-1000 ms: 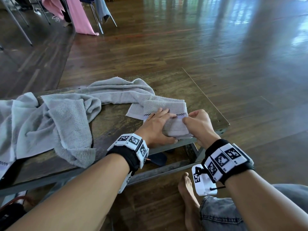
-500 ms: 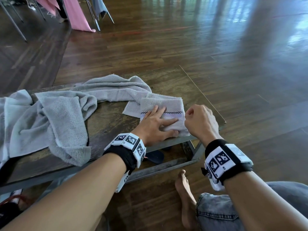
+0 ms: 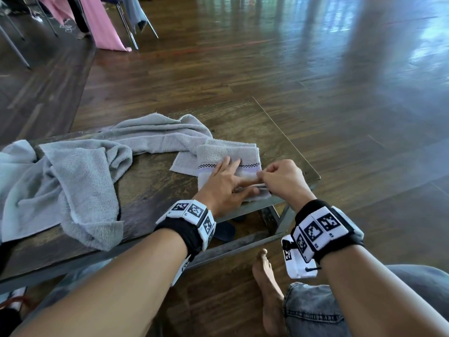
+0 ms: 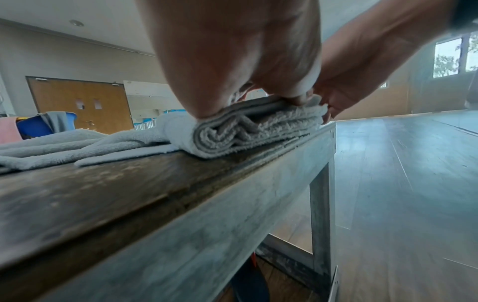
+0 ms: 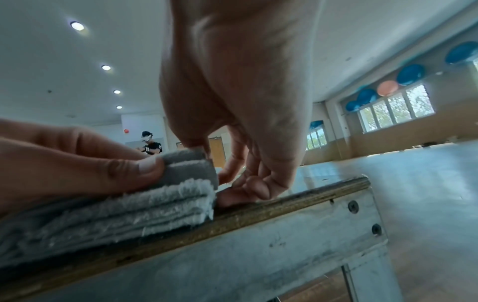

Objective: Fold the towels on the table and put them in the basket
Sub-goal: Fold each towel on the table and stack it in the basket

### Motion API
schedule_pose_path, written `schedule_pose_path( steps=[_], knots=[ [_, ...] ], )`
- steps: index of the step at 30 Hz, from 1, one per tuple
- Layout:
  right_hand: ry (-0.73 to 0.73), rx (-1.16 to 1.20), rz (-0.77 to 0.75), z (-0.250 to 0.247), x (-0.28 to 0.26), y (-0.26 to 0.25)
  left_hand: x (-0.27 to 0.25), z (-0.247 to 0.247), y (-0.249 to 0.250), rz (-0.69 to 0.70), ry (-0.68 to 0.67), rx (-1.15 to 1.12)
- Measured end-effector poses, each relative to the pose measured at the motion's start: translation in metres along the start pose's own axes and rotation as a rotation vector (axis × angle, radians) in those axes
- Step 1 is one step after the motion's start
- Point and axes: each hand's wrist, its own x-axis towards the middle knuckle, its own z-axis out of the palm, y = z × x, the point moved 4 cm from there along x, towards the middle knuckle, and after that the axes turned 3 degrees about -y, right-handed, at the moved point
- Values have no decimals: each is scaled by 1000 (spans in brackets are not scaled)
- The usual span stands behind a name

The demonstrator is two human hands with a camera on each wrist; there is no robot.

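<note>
The folded towel (image 3: 227, 158) lies at the near right corner of the table (image 3: 150, 183), its near edge along the table's near edge. The left hand (image 3: 224, 188) presses flat on it with straight fingers; the right hand (image 3: 283, 181) pinches the top layer at the towel's right edge, fingers curled. Unfolded towels (image 3: 68, 176) lie spread toward the left edge.

Large hall, gym-like: wide wood floor (image 3: 291, 69), blue and pink exercise balls (image 5: 411, 74) racked above windows (image 5: 395, 109), recessed ceiling lights (image 5: 76, 26), double doors (image 4: 82, 104), folding chairs (image 3: 126, 23).
</note>
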Motion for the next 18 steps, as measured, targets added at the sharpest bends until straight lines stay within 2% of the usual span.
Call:
schedule_pose_path(
  steps=[2,4,7,9,10,12,14,16,18],
  knots=[
    [35,-32,-13,2,-1,0,1,1,-2,-2,-8,32],
    [55,-44,-29,3,-1,-2,4,-4,-2,-21,28,-29],
    [77,-94,-39,5,-3,-5,11,-23,-3,-23,257,-192],
    [82,-157,-31,8,-7,-10,15,-33,-9,-38,410,-53],
    [98,-216,-44,10,-9,-14,17,-33,-13,-57,426,26],
    [191,-444,-171,17,-12,-23,21,-26,-20,-122,344,127],
    [300,-559,-394,24,-15,-37,24,-14,-26,-154,268,185],
    [235,-543,-548,37,-11,-45,25,-7,-31,-147,257,229],
    [112,-493,-546,50,-2,-38,26,-4,-37,-150,232,244]
  ],
)
